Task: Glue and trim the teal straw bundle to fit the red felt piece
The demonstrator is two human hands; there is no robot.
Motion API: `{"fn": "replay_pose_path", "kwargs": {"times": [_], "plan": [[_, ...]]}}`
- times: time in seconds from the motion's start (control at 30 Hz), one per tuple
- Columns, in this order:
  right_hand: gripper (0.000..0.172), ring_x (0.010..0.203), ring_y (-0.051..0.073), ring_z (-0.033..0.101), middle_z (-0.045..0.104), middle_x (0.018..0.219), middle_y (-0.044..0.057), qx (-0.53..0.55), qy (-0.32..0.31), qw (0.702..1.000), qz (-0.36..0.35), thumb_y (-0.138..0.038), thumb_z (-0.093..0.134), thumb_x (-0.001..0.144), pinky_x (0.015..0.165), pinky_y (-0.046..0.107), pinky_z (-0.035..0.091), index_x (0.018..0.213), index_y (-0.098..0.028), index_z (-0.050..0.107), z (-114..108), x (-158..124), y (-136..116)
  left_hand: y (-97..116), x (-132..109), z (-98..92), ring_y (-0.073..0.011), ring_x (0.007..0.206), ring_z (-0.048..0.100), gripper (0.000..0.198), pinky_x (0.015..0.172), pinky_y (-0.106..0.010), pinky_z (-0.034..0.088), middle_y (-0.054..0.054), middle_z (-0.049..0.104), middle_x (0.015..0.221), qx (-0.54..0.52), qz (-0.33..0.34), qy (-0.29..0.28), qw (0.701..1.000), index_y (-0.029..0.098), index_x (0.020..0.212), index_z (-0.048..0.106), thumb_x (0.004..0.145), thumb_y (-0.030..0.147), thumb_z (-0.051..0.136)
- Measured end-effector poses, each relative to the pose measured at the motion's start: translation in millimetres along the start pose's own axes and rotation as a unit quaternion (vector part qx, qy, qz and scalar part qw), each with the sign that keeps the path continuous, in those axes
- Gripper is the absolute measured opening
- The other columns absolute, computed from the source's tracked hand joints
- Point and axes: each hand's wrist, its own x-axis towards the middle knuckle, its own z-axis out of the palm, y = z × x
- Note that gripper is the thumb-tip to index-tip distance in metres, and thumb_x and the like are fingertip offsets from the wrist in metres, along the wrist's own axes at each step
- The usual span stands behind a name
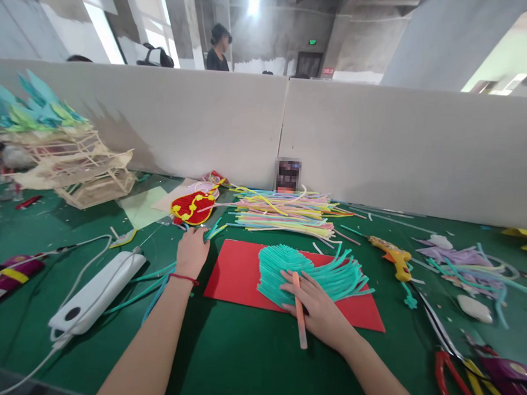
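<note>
A yellow glue gun (393,257), white power bank (97,295) and wooden model (77,173) lie on the green table (246,361).

Both forearms come into view bare, with no sleeves showing as far as the lower edge. The left hand (192,251) wears a thin red string bracelet (184,278) around the wrist. The right hand (317,309) carries nothing: no ring, watch or glove visible.

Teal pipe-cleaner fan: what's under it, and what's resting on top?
The teal pipe-cleaner fan lies on a red sheet, over green table felt. On top rests the right hand, holding a pink stick. The sheet's middle under the fan is covered.
</note>
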Motion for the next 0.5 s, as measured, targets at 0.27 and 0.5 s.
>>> {"fn": "replay_pose_path", "kwargs": {"times": [0.27, 0.5], "plan": [[0.031, 0.13, 0.024, 0.044, 0.052, 0.137, 0.009, 0.014, -0.001, 1.0, 0.008, -0.024, 0.057, 0.087, 0.108, 0.05, 0.037, 0.118, -0.023, 0.053, 1, 0, 1, -25, 44, 0.2, -0.019, 0.08, 0.062, 0.011, 0.075, -0.034, 0.05, -0.006, 0.065, 0.085, -0.263, -0.194, 0.013, 0.945, 0.013, 0.087, 0.063, 0.084, 0.023, 0.059], [0.031, 0.13, 0.025, 0.044, 0.051, 0.138, 0.01, 0.031, -0.009, 0.999, 0.014, -0.024, 0.058, 0.087, 0.109, 0.051, 0.035, 0.119, -0.022, 0.053, -1, 0, 1, -19, 70, -14.7, -0.0129, 0.072, 0.061, 0.016, 0.065, -0.028, 0.053, -0.003, 0.062, 0.084, -0.465, -0.3, 0.014, 0.833, 0.012, 0.094, 0.058, 0.092, 0.026, 0.051]]}}
